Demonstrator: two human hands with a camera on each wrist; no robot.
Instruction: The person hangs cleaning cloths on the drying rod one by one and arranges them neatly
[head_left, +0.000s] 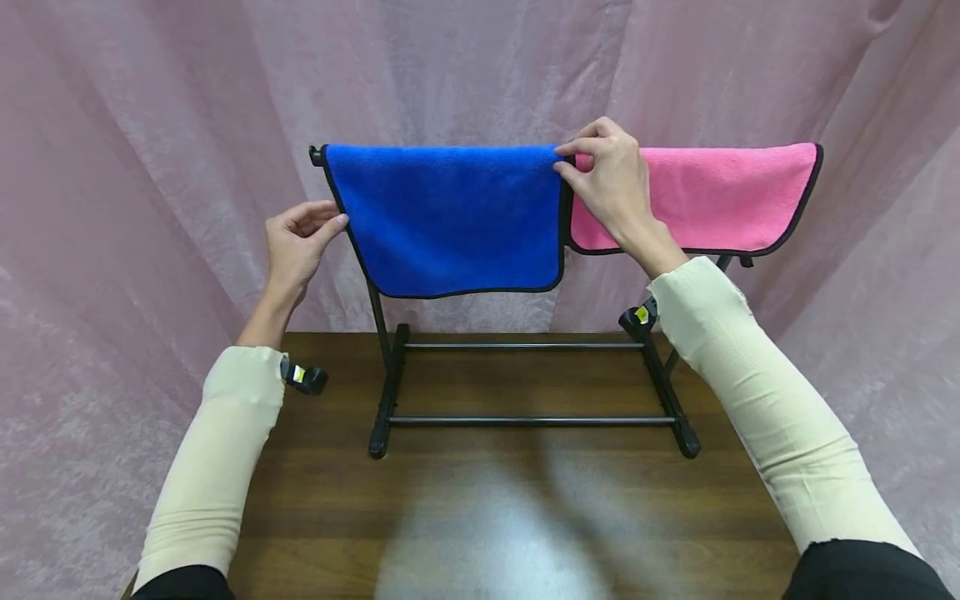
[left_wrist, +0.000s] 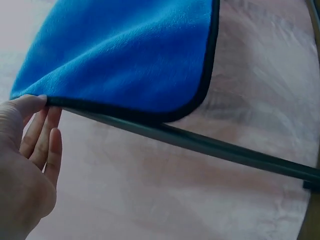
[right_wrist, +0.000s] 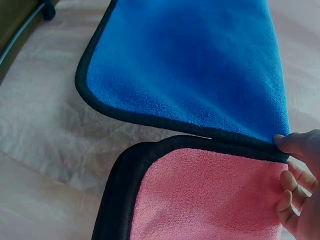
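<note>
One blue towel (head_left: 450, 218) hangs over the top bar of one black rack (head_left: 390, 392), long axis running 9 to 3 o'clock, free edge pointing down. One pink towel (head_left: 712, 196) hangs at its 3 o'clock side. Right hand (head_left: 611, 187) pinches the blue towel's upper right corner. Left hand (head_left: 296, 242), fingers relaxed, touches its left edge. Surface: brown wooden table (head_left: 487, 517); pink curtain (head_left: 150, 125) backdrop.

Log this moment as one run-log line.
left hand: touches blue fleece towel edge | right hand: pinches its top corner | black rack: also holds pink fleece towel
</note>
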